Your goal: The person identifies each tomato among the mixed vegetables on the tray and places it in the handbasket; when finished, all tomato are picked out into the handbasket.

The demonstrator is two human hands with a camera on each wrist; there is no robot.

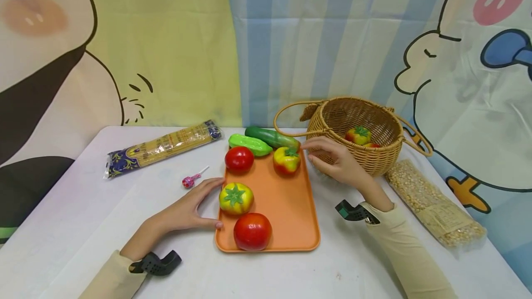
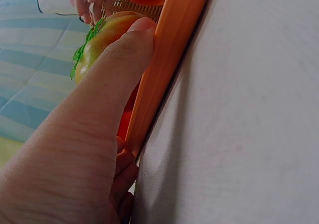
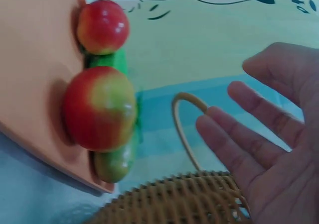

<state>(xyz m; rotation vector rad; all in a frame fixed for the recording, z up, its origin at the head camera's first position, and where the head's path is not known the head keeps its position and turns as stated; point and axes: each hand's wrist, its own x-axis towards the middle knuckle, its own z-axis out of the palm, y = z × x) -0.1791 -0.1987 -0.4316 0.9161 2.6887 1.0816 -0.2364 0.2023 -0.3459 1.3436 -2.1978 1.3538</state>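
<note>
An orange tray [image 1: 287, 216] holds a yellow-green tomato [image 1: 236, 199], a large red tomato [image 1: 252, 231], a smaller red tomato [image 1: 239, 159] and a yellow-red tomato [image 1: 286, 161]. A light green vegetable [image 1: 250, 144] and a dark green cucumber [image 1: 270, 137] lie at its far edge. My left hand [image 1: 187, 209] rests along the tray's left side, its thumb [image 2: 142, 32] touching the rim beside the yellow-green tomato. Holding nothing, my right hand [image 1: 338, 160] hovers with spread fingers between the yellow-red tomato and the wicker basket [image 1: 374, 160].
Inside the basket sits another yellow-red tomato [image 1: 358, 135], with part of a further one beside it. A pack of noodles [image 1: 162, 149] and a wrapped lollipop [image 1: 191, 180] lie left of the tray. A bag of pale kernels [image 1: 432, 204] lies at the right.
</note>
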